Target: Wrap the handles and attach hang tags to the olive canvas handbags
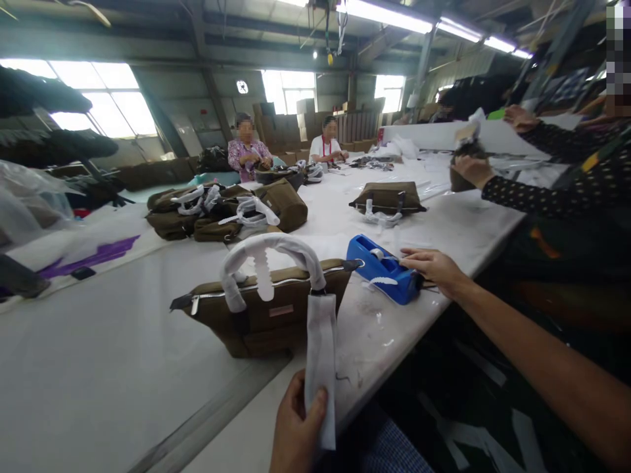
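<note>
A dark olive handbag (276, 328) stands upright on the table in front of me, its zip shut and its arched handle (276, 243) wrapped in white paper. At its right front hangs a flat strip of white wrapping paper (321, 341). My left hand (300, 417) is closed on the lower part of that paper, thumb in front. To the right of the bag sits a blue tape dispenser (362, 249). My right hand (436, 268) reaches over it, fingertips pinched at the end of the tape (392, 259). A loose serrated white strip (383, 281) lies against the dispenser.
Several olive bags with wrapped handles (286, 203) are heaped behind at left; another bag (387, 199) lies farther back. A co-worker's hands (473, 169) hold a bag at right. Two people sit across the white table (123, 328). Paper scraps (473, 440) litter the floor.
</note>
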Available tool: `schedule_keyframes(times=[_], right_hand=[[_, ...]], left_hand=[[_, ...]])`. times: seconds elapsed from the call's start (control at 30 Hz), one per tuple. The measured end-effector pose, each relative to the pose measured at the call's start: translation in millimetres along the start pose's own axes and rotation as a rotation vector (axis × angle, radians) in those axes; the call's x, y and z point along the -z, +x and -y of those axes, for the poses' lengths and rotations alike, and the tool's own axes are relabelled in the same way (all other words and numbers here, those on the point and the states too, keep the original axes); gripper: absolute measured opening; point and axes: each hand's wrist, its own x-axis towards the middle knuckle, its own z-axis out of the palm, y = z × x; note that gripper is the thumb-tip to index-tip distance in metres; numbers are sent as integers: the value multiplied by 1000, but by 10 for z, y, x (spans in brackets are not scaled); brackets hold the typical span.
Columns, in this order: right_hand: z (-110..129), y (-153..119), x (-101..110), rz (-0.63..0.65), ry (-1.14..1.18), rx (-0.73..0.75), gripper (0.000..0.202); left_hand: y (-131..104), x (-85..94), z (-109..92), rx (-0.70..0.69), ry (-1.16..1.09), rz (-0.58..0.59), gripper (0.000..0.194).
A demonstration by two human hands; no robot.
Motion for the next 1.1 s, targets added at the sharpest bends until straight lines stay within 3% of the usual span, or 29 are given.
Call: schedule_keyframes(times=[0.27,0.43,0.6,0.7,0.83,0.97,1.03,1.1], right_hand=[[-61,-450,202,-82,173,-128,42],[-288,-510,97,-102,180,-175,53],[-512,-470,-30,-227,153,-129,61],[-523,-663,-82,-230,132,-105,63],[-233,-1276,-309,-30,130,-65,53],[247,-1889,-777,421,190,6,41],[414,-2048,-1049,560,238,32,39],[503,-2094,-1283,591,213,64,37]], left_hand=[[-23,61,-1,1,36,2,44],[-33,36,-23,8,24,-16,45],[-32,27,-5,7,1,-5,48],[-50,17,-43,25,-6,-2,46],[-98,-39,-121,16,-19,-24,42],[-145,-100,-134,-30,-1,-49,36],[-176,-113,-135,-56,14,-31,34],[-207,-109,-146,-85,20,-13,33]])
